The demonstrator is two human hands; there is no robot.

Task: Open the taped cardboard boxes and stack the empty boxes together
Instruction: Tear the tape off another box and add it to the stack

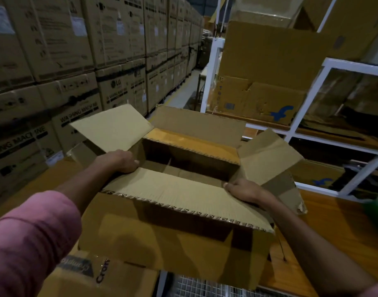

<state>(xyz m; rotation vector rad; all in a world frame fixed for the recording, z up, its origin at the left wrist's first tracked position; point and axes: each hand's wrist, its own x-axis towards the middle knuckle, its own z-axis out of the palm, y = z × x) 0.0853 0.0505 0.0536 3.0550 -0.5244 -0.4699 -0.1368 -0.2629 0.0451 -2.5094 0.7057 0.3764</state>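
Two hands hold one open cardboard box (162, 239) between them in the head view. The left hand (122, 161) curls over the near flap's (183, 196) left corner; the right hand (246, 190) grips the same flap's right corner. The box's dim interior lies just beyond both grips, the other flaps spread outward.
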